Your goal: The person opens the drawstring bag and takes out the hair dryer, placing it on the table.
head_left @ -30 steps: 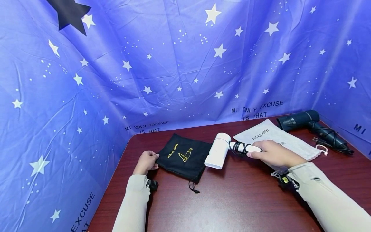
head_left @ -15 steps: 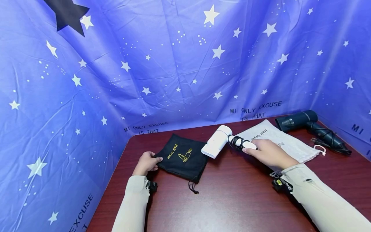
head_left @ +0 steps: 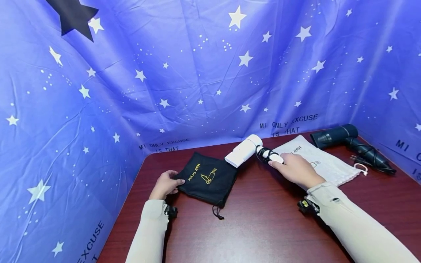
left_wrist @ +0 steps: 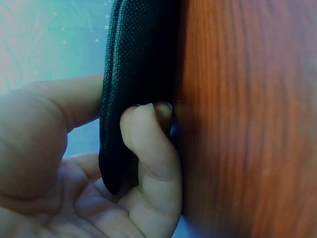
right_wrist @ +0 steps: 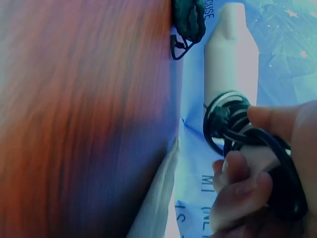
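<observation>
In the head view a white hair dryer (head_left: 241, 151) with a black cord (head_left: 263, 154) wound round its handle is above the table. My right hand (head_left: 297, 170) grips the end of that handle; in the right wrist view, thumb and fingers curl round it below the cord. A black drawstring pouch (head_left: 207, 179) printed "Hair Dryer" in yellow lies flat on the left. My left hand (head_left: 167, 183) pinches the pouch's left edge, thumb on top and fingers beneath, as the left wrist view shows. The dryer's nozzle is near the pouch's upper right corner.
A white drawstring pouch (head_left: 335, 173) lies on the right of the dark red table (head_left: 256, 223), partly behind my right hand. Beyond it rests a dark hair dryer (head_left: 335, 136) with its cord wrapped. A blue star-printed curtain (head_left: 197, 73) borders the table's back and sides.
My right hand has moved left and slightly away from me with the white hair dryer, its nozzle swinging further left. My left hand stays at the black pouch's edge, its thumb now further over the top.
</observation>
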### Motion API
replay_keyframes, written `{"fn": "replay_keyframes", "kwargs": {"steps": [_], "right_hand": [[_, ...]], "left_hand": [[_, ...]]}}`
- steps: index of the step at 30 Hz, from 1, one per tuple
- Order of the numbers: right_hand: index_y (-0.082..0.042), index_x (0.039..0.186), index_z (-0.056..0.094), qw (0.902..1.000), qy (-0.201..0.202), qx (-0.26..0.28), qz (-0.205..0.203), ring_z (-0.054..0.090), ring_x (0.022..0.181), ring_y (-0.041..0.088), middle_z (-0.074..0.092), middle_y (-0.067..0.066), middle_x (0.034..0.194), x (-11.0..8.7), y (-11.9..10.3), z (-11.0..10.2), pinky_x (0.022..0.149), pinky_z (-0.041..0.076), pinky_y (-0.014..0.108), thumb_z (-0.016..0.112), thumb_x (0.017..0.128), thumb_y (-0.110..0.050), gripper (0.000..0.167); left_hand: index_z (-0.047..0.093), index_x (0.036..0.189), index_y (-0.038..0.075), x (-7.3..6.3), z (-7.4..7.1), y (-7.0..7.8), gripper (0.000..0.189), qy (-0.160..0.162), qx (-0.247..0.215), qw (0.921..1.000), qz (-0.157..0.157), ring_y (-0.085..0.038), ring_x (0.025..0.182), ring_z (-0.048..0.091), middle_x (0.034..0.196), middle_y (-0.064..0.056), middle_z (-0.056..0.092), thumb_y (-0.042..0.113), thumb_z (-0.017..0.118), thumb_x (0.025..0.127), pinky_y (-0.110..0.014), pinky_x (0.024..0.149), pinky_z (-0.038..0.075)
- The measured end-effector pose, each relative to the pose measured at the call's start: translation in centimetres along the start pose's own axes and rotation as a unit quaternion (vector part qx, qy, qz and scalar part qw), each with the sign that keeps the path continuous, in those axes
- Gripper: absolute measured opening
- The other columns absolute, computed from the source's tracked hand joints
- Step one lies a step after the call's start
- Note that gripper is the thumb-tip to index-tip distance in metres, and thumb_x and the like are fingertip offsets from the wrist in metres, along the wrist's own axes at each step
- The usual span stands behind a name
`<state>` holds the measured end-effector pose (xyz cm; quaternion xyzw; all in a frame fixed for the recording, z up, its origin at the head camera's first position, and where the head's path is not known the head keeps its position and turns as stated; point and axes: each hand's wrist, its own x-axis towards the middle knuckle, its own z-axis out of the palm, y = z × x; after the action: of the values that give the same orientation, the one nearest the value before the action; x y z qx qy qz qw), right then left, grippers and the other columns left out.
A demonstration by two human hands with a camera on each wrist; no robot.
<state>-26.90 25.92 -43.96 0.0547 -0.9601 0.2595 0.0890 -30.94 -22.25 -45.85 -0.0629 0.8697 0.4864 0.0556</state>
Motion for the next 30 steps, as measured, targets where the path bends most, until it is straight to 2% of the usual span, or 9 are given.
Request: {"fn": "replay_keyframes", "kwargs": {"steps": [3, 8, 17, 24, 30], "right_hand": [[-0.013, 0.084, 0.062, 0.9999, 0.003, 0.006, 0.015, 0.052, 0.066, 0.022, 0.052, 0.003, 0.069, 0.4, -0.2, 0.3, 0.055, 0.037, 0.035, 0.060, 0.099, -0.054, 0.044], [-0.012, 0.085, 0.061, 0.9995, 0.009, 0.010, 0.028, 0.053, 0.068, 0.023, 0.055, 0.005, 0.072, 1.0, -0.1, 0.9, 0.056, 0.039, 0.035, 0.058, 0.099, -0.055, 0.046], [-0.008, 0.085, 0.062, 0.9984, 0.021, 0.002, 0.053, 0.056, 0.068, 0.026, 0.060, 0.009, 0.077, 1.6, -0.2, 1.5, 0.052, 0.038, 0.038, 0.057, 0.099, -0.053, 0.047], [-0.004, 0.084, 0.063, 0.9960, 0.042, -0.005, 0.079, 0.059, 0.065, 0.030, 0.063, 0.013, 0.076, 2.2, -0.3, 2.0, 0.049, 0.038, 0.041, 0.056, 0.100, -0.050, 0.049], [-0.005, 0.082, 0.063, 0.9941, 0.043, -0.005, 0.099, 0.062, 0.067, 0.034, 0.064, 0.016, 0.078, 2.7, -0.3, 2.2, 0.050, 0.040, 0.042, 0.055, 0.100, -0.052, 0.051]], "left_hand": [[0.056, 0.140, 0.003, 0.1, 0.0, 0.0, 0.056, -0.004, 0.003, 1.0000, 0.005, -0.018, 0.075, 0.065, 0.139, -0.024, 0.056, 0.015, 0.079, 0.089, -0.030, 0.062, 0.061], [0.058, 0.137, 0.003, 0.1, 0.0, 0.2, 0.055, -0.002, 0.000, 1.0000, 0.001, -0.018, 0.076, 0.066, 0.135, -0.024, 0.057, 0.015, 0.080, 0.088, -0.031, 0.062, 0.061], [0.059, 0.137, 0.003, 0.0, 0.0, 0.2, 0.053, -0.003, 0.001, 1.0000, 0.000, -0.017, 0.073, 0.066, 0.135, -0.024, 0.058, 0.014, 0.078, 0.089, -0.031, 0.062, 0.061], [0.057, 0.142, 0.003, 0.1, -0.1, 0.1, 0.059, -0.008, 0.007, 0.9999, 0.002, -0.016, 0.064, 0.060, 0.130, -0.023, 0.061, 0.015, 0.078, 0.089, -0.029, 0.061, 0.059], [0.057, 0.143, 0.004, 0.1, -0.1, 0.2, 0.058, -0.008, 0.005, 1.0000, 0.000, -0.016, 0.068, 0.062, 0.134, -0.024, 0.060, 0.013, 0.078, 0.089, -0.030, 0.062, 0.060]]}}
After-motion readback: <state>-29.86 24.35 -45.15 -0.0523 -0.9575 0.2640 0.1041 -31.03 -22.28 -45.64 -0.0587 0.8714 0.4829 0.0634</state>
